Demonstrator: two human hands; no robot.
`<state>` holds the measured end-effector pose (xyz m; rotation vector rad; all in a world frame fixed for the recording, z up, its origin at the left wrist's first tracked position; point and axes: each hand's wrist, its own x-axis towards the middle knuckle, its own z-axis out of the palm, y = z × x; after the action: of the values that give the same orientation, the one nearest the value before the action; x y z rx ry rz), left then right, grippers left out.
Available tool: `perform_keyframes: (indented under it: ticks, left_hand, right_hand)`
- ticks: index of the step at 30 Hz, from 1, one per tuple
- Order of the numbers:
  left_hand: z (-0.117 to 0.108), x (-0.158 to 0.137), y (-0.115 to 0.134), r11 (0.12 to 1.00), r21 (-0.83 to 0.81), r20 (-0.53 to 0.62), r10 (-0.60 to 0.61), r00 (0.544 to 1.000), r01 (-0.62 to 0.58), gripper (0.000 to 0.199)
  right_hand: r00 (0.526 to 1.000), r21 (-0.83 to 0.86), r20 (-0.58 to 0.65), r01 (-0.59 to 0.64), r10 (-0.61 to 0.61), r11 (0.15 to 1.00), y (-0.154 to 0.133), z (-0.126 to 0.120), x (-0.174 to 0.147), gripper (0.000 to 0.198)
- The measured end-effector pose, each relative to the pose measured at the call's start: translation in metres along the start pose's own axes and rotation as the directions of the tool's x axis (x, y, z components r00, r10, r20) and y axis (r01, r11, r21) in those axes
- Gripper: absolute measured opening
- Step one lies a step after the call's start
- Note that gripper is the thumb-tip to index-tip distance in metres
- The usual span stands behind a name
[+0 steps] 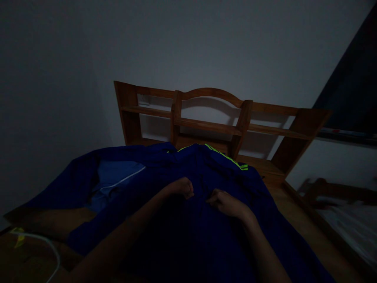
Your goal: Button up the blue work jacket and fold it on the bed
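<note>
A dark blue jacket point(188, 232) with yellow-green stripes on its shoulders lies spread over the wooden desk. Over its upper middle, my left hand point(183, 188) is closed, its fingers curled at the front of the garment. My right hand point(225, 201) sits a short way to the right, fingers bent and pinched together against the same cloth. Dim light hides whether fabric or a zip edge is between the fingers. A lighter blue cloth point(113, 177) with a white line shows under the left sleeve.
A wooden shelf unit point(209, 125) stands at the back against the white wall. On the lower left, a white cable point(50, 243) curves past a yellow tag point(19, 237). To the right are a wooden bed frame point(344, 190) and a dark curtain point(350, 82).
</note>
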<state>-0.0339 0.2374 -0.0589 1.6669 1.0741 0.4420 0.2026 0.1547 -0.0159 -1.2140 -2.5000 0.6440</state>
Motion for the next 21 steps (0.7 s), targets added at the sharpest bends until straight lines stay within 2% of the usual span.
perform_keyframes:
  ticks: [3, 6, 8, 9, 12, 16, 19, 21]
  left_hand:
    - [0.006, 0.002, 0.000, 0.994, 0.024, -0.112, 0.107, 0.988, -0.105, 0.018]
    - [0.017, -0.001, -0.003, 0.957, 0.130, -0.285, 0.287, 0.915, -0.260, 0.017]
    - [0.024, -0.005, -0.005, 0.927, 0.213, -0.339, 0.367, 0.866, -0.310, 0.016]
    - [0.028, -0.007, -0.006, 0.920, 0.233, -0.338, 0.381, 0.861, -0.316, 0.016]
    - [0.034, -0.010, -0.005, 0.920, 0.235, -0.307, 0.377, 0.874, -0.314, 0.017]
    - [0.035, -0.011, -0.002, 0.919, 0.229, -0.281, 0.378, 0.882, -0.320, 0.018]
    - [0.033, -0.010, -0.003, 0.917, 0.233, -0.287, 0.383, 0.878, -0.324, 0.019]
    - [0.032, -0.009, -0.006, 0.932, 0.209, -0.289, 0.349, 0.891, -0.297, 0.021]
  right_hand:
    - [1.000, 0.001, 0.006, 0.031, -0.031, 1.000, 0.003, -0.006, 0.001, 0.033]
    - [1.000, 0.063, 0.011, 0.019, -0.020, 0.998, 0.010, -0.013, 0.001, 0.036]
    - [1.000, 0.088, 0.019, -0.007, 0.005, 0.996, 0.013, -0.015, 0.001, 0.037]
    - [1.000, 0.085, 0.022, -0.021, 0.019, 0.996, 0.014, -0.015, 0.001, 0.037]
    - [0.995, 0.018, 0.015, -0.103, 0.103, 0.994, 0.011, -0.010, 0.004, 0.031]
    - [0.966, -0.197, -0.047, -0.260, 0.256, 0.945, 0.001, 0.002, 0.007, 0.024]
    - [0.963, -0.338, -0.099, -0.270, 0.251, 0.902, -0.005, 0.011, 0.006, 0.026]
    - [0.964, -0.325, -0.161, -0.252, 0.210, 0.912, -0.008, 0.014, 0.007, 0.028]
